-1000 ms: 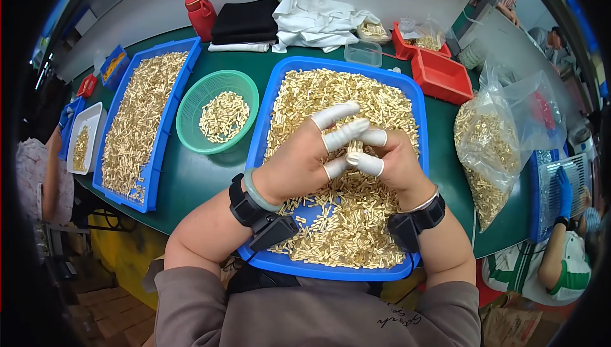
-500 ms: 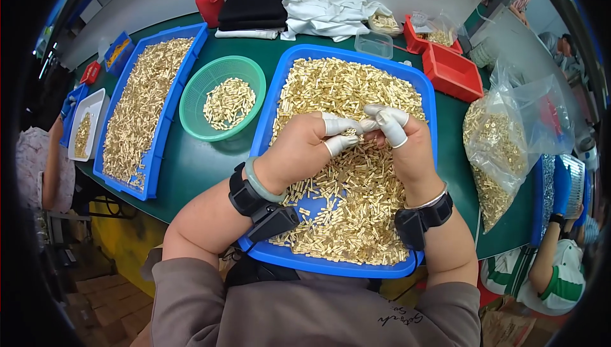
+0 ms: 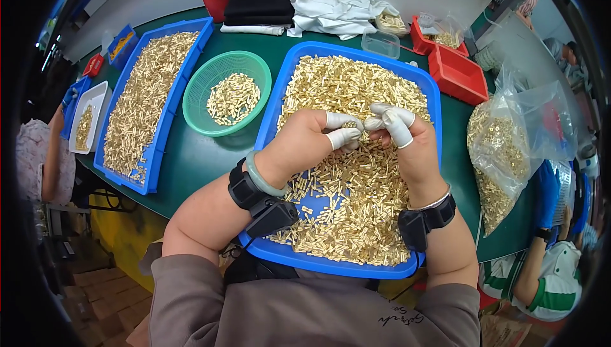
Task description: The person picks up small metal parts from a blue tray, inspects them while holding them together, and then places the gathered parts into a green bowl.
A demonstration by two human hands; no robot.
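Gold-coloured metal bits fill the big blue tray right under both hands; they look small, hard and shiny, so I think each one is very light and stiff, and it could slip out of a loose pinch. The left hand is curled, and its white-capped fingertips press together on what looks like one tiny gold piece; it is too small to be sure. The right hand is curled too, its capped fingertips touching the left ones; I cannot tell if it holds a piece of its own. The rubbery caps should help grip; a pinch on the sides of one bit seems best. To the left of the left hand sits a green basket with a few more bits; further left is another blue tray full of them; to the right of the right hand lies a clear bag of them.
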